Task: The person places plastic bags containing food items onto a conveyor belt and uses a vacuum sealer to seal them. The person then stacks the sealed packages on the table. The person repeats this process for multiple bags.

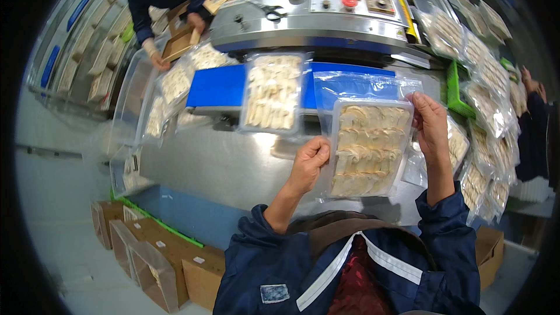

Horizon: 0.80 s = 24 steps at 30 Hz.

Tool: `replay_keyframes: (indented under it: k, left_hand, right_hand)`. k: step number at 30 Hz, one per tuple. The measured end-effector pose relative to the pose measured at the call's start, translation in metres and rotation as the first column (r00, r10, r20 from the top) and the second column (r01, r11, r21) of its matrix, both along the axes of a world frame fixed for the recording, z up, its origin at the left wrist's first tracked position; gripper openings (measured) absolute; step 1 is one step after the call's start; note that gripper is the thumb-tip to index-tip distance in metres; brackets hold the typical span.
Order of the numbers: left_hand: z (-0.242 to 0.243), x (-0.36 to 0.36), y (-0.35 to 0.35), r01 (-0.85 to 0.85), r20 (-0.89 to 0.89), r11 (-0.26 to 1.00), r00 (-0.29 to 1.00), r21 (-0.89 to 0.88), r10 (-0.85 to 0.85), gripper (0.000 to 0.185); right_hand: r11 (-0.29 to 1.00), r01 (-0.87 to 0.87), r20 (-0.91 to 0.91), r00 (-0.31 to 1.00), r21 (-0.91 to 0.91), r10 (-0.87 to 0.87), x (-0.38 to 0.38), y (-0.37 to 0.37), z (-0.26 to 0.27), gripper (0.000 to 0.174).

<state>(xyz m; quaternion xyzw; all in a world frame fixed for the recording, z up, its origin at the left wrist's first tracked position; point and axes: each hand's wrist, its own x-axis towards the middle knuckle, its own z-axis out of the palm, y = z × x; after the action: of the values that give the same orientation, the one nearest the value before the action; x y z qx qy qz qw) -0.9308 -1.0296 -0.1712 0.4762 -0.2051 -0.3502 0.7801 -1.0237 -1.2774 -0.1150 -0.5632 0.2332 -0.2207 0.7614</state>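
Between my two hands, a clear plastic pouch with a tray of sliced, mushroom-like food in rows (pixel 369 151) is held up over the steel table (pixel 205 162). My left hand (pixel 309 164) pinches the pouch's left edge. Its upper right edge is gripped by my right hand (pixel 428 118). A similar bagged tray (pixel 273 92) lies across the blue conveyor belt (pixel 218 85), its lower end over the belt's front edge. Behind the belt stands a steel machine (pixel 306 26) with a red button (pixel 349 2) and knobs; black scissors (pixel 273 12) rest on top.
Bagged trays (pixel 485 105) are piled at the right around a green basket (pixel 457 89). A clear plastic bin (pixel 131 96) with more bags stands left. A co-worker (pixel 162 4) handles a cardboard box (pixel 177 48) at upper left. Cardboard boxes (pixel 157 249) stand below the table. Another person's sleeve (pixel 531 135) shows far right.
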Motion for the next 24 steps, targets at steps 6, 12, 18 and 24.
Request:
replay_keyframes:
  k: [6,12,18,24]
  left_hand:
    - [0.013,0.019,-0.104,-0.065,-0.004,0.996,0.998,0.062,0.065,0.026]
    - [0.017,0.026,-0.192,-0.252,0.139,0.962,0.961,0.103,0.237,0.016]
    - [0.001,0.029,-0.240,-0.045,-0.065,0.985,0.996,0.167,0.056,0.018]
    - [-0.014,0.036,-0.273,-0.022,-0.158,0.958,0.985,0.286,0.070,0.013]
  right_hand:
    - [0.989,0.115,-0.034,0.992,-0.090,-0.118,-0.039,-0.056,-0.009,0.021]
    - [0.868,0.319,-0.102,0.918,-0.381,-0.382,-0.057,-0.100,-0.014,0.015]
    - [0.884,0.406,-0.130,0.888,-0.231,-0.442,-0.060,-0.150,-0.032,0.016]
    - [0.879,0.424,-0.154,0.874,-0.217,-0.460,-0.052,-0.183,-0.044,0.019]
